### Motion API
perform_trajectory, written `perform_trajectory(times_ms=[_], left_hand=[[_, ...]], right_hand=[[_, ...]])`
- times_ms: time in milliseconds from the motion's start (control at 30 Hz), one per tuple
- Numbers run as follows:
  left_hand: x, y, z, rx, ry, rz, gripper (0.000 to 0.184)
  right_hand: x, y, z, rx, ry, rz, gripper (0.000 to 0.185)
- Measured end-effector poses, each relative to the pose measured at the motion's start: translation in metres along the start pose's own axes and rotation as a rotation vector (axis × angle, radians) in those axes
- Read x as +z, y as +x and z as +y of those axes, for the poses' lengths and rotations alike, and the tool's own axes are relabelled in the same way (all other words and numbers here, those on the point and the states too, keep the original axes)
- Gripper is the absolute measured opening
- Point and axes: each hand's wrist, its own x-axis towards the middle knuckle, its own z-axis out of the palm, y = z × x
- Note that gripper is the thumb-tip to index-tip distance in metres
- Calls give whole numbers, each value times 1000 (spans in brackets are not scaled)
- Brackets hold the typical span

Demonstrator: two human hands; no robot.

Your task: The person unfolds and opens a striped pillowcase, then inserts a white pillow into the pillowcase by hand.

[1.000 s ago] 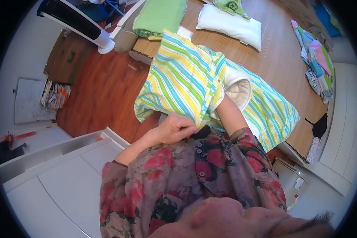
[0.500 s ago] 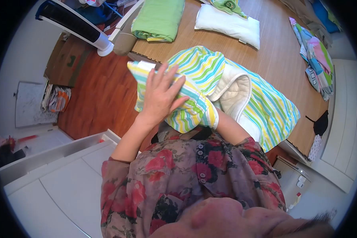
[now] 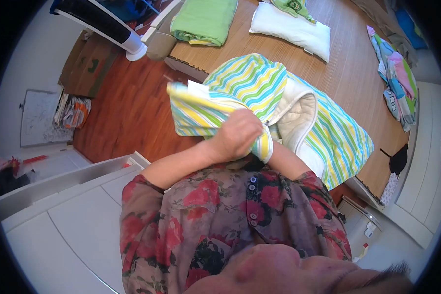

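A cover with yellow, green, blue and white stripes point(image 3: 247, 81) lies bunched at the near edge of the wooden platform, part of it hanging over. My left hand point(image 3: 237, 133) is closed on the cloth at the near side, fingers curled in. My right forearm point(image 3: 288, 160) runs into the cover, which hides my right hand and its fingers. From the cover's opening a cream quilted pad point(image 3: 299, 117) shows, folded over. A white tag point(image 3: 198, 89) sticks up at the cover's left corner.
On the wooden platform point(image 3: 340, 93) are a folded green quilt point(image 3: 204, 22), a white pillow point(image 3: 290, 30) and a colourful patterned cloth point(image 3: 396, 81). A tower fan point(image 3: 95, 22) and a cardboard box point(image 3: 88, 66) stand left on the floor. A white drawer unit point(image 3: 63, 215) is close at my left.
My left hand has gone from spread flat on the striped cover to closed, moving right and down toward my right forearm. The cover's left corner has flattened. The view has shifted slightly.
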Motion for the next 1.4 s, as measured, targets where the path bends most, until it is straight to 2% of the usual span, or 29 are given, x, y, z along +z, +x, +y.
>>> perform_trajectory(times_ms=[200,267,367,433,500,533,567,600,667,700,767,800,867,900,967,1000,1067,1133,1200,1267,1300,1333,1367,1400], left_hand=[[19,9,8,-27,-77,20,15],[16,11,10,110,-85,-116,14],[5,17,20,145,-64,-170,13],[-23,16,29,259,74,-122,19],[-76,19,47,171,273,-95,28],[-102,24,56,-22,509,-120,47],[-97,16,36,-186,131,302,74],[-99,11,26,-176,324,472,100],[-92,1,20,-401,-205,528,111],[-87,-5,19,-397,-225,509,111],[-78,-25,22,-627,-359,353,96],[-77,-40,16,-625,-373,341,96],[-86,-69,-3,-710,-222,396,80],[-93,-76,-11,-705,-233,387,80],[-106,-84,-23,-771,-154,206,66],[-111,-87,-23,-765,-161,198,66],[-119,-92,-24,-712,10,285,48],[-150,-66,-25,-449,139,370,34],[-186,-43,-19,-482,218,659,35],[-207,-10,-2,-510,120,971,37],[-216,-4,-2,-507,118,972,37],[-227,-2,-6,-604,206,1059,37],[-237,-3,-12,-706,298,1139,36],[-243,-5,-23,-713,300,1134,36]], right_hand=[[-11,-7,1,4,225,-90,47],[-13,-2,3,11,303,-120,47],[-17,11,8,6,420,-153,46],[-22,19,11,-4,495,-166,46],[-20,25,14,-14,575,-166,46],[-18,29,16,-21,614,-166,46],[-15,32,16,-31,651,-165,46],[-7,44,19,-41,686,-163,46],[5,26,11,-61,752,-149,46],[8,31,12,-69,783,-139,46],[13,41,15,-77,855,-123,46],[14,47,17,-83,887,-121,47],[5,41,17,-99,944,-124,47],[5,39,17,-106,976,-127,47],[4,38,18,-125,1039,-138,48],[2,41,19,-135,1071,-144,48],[-9,42,6,-148,1097,-140,48],[-23,41,-13,-96,526,-15,45],[-33,35,-24,-33,-47,95,42],[-40,23,-32,31,-621,195,40],[-44,17,-34,63,-907,240,38],[-45,6,-32,62,-909,238,38],[-43,-13,-25,205,-908,232,36],[-41,-32,-17,349,-901,225,34]])
